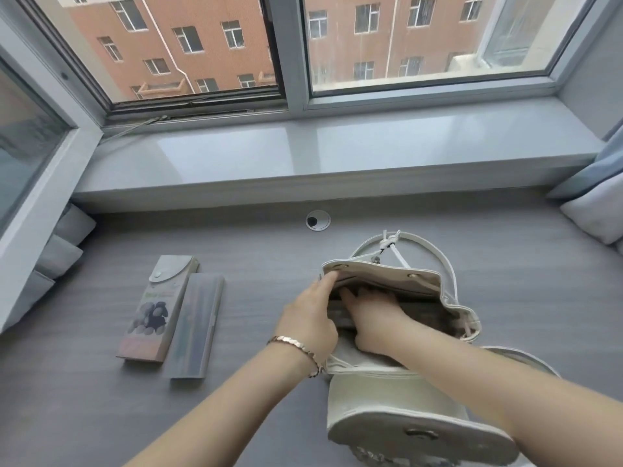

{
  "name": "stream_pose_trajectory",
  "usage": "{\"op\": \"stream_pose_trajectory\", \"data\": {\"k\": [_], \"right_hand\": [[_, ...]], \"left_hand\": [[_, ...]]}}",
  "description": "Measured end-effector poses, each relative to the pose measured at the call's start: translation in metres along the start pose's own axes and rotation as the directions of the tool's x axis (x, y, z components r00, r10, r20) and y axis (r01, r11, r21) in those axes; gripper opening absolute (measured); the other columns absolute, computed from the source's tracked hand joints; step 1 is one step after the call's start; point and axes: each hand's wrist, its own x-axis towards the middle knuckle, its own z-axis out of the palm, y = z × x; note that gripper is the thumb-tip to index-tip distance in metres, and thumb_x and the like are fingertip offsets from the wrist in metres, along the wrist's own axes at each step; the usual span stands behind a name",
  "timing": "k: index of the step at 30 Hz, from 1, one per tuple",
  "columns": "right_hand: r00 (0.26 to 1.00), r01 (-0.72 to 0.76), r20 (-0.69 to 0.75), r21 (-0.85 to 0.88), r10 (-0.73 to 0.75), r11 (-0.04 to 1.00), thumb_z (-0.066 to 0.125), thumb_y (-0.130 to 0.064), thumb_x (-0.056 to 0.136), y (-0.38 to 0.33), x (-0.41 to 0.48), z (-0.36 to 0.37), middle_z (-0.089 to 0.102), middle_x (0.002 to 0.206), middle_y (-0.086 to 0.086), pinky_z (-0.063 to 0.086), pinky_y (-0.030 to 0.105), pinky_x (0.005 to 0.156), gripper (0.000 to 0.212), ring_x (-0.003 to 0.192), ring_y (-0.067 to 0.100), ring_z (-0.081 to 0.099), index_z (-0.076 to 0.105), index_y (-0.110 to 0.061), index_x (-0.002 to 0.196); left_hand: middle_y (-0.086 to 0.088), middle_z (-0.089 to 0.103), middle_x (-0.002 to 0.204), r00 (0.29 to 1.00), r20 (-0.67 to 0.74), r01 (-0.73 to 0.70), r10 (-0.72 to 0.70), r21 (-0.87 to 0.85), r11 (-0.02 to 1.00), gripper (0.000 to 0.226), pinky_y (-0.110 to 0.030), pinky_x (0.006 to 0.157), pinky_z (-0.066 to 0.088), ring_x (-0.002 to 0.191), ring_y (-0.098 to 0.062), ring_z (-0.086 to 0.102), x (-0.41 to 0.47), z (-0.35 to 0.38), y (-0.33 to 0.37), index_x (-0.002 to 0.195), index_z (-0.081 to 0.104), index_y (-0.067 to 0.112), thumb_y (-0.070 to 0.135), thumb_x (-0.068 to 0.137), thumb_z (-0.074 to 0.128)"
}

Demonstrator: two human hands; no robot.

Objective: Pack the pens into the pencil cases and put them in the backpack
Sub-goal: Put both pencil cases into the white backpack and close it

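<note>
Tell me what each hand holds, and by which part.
The left hand grips the backpack by the left rim of its open mouth. The right hand is inside the mouth; whether it holds anything cannot be told.

Soft daylight came through the window (421,38), pale glare lay on the glossy sill (236,153), faint shadows fell on the desk (84,382), edges bowed outward, detail looked slightly soft.

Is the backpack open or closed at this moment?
Open: the left hand holds the backpack rim aside, and the right hand reaches inside.
</note>
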Motion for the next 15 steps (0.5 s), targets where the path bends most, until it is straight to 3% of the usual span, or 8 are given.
{"op": "stream_pose_trajectory", "data": {"k": [2, 5, 6, 8, 10, 11, 13, 15], "right_hand": [[1.000, 0.000, 0.025, 0.091, -0.002, 0.996, 0.057, -0.025, 0.075, 0.000, -0.003, -0.003, 0.035, 0.137, 0.015, 0.033, 0.042, 0.100, 0.075, 0.123, 0.034, 0.039, 0.018, -0.020, 0.139], [0.999, 0.031, 0.020, 0.409, -0.043, 0.912, 0.058, -0.027, 0.074, 0.006, -0.014, -0.015, 0.042, 0.137, 0.011, 0.036, 0.037, 0.103, 0.074, 0.124, 0.028, 0.041, 0.023, -0.019, 0.138], [0.999, 0.051, -0.028, 0.472, -0.043, 0.880, 0.058, -0.026, 0.076, 0.009, -0.020, -0.020, 0.047, 0.134, 0.009, 0.038, 0.034, 0.102, 0.068, 0.122, 0.025, 0.045, 0.028, -0.018, 0.137], [0.994, 0.075, -0.106, 0.505, -0.025, 0.860, 0.053, -0.026, 0.081, 0.015, -0.029, -0.029, 0.056, 0.127, 0.006, 0.041, 0.029, 0.098, 0.053, 0.116, 0.022, 0.051, 0.040, -0.019, 0.132], [0.995, 0.059, -0.095, 0.517, -0.011, 0.854, 0.050, -0.029, 0.085, 0.018, -0.036, -0.038, 0.060, 0.123, 0.002, 0.041, 0.026, 0.093, 0.044, 0.111, 0.021, 0.054, 0.048, -0.022, 0.127], [0.997, 0.048, -0.072, 0.520, -0.012, 0.853, 0.049, -0.031, 0.086, 0.019, -0.037, -0.041, 0.061, 0.122, 0.001, 0.042, 0.026, 0.092, 0.041, 0.110, 0.020, 0.054, 0.049, -0.023, 0.126], [0.999, 0.035, -0.027, 0.511, -0.025, 0.859, 0.047, -0.035, 0.086, 0.019, -0.037, -0.046, 0.061, 0.122, -0.001, 0.042, 0.029, 0.094, 0.041, 0.110, 0.020, 0.055, 0.050, -0.025, 0.125], [0.999, 0.036, -0.022, 0.497, -0.029, 0.867, 0.047, -0.037, 0.086, 0.017, -0.036, -0.048, 0.061, 0.122, -0.001, 0.042, 0.030, 0.094, 0.040, 0.110, 0.020, 0.054, 0.052, -0.024, 0.124]], "left_hand": [[-0.004, 0.040, 0.143, 1.000, 0.004, 0.014, -0.014, 0.011, 1.000, 0.075, -0.030, 0.095, 0.039, 0.124, -0.026, 0.043, 0.000, 0.001, -0.001, 0.141, 0.021, 0.031, -0.002, 0.076, 0.038], [-0.001, 0.042, 0.139, 0.999, -0.015, -0.039, 0.040, 0.039, 0.998, 0.075, -0.029, 0.089, 0.042, 0.112, -0.026, 0.052, -0.006, 0.002, -0.005, 0.140, 0.020, 0.034, 0.001, 0.076, 0.040], [0.001, 0.046, 0.134, 0.996, 0.002, -0.094, 0.094, 0.025, 0.995, 0.074, -0.025, 0.083, 0.043, 0.101, -0.019, 0.058, -0.009, 0.000, -0.010, 0.139, 0.021, 0.038, 0.003, 0.077, 0.040], [0.013, 0.058, 0.112, 0.978, 0.024, -0.199, 0.206, -0.175, 0.964, 0.064, -0.016, 0.062, 0.048, 0.060, -0.003, 0.059, -0.017, -0.011, -0.024, 0.131, 0.027, 0.054, 0.014, 0.082, 0.040], [0.022, 0.062, 0.101, 0.969, -0.165, -0.232, 0.183, -0.364, 0.902, 0.044, -0.023, 0.052, 0.052, 0.039, -0.005, 0.053, -0.020, -0.022, -0.047, 0.118, 0.038, 0.060, 0.030, 0.086, 0.040], [0.017, 0.065, 0.103, 0.947, -0.309, -0.200, 0.089, -0.349, 0.916, 0.036, -0.029, 0.055, 0.053, 0.043, -0.008, 0.057, -0.018, -0.024, -0.063, 0.116, 0.043, 0.055, 0.034, 0.087, 0.041], [-0.004, 0.063, 0.117, 0.872, -0.454, 0.137, -0.180, -0.126, 0.982, 0.038, -0.037, 0.076, 0.049, 0.085, -0.022, 0.065, -0.009, -0.026, -0.103, 0.126, 0.045, 0.031, 0.028, 0.088, 0.046], [-0.018, 0.045, 0.132, 0.813, -0.312, 0.555, -0.492, 0.158, 0.817, 0.053, -0.041, 0.094, 0.039, 0.118, -0.035, 0.045, -0.006, -0.021, -0.140, 0.134, 0.033, 0.013, 0.030, 0.087, 0.050]]}}
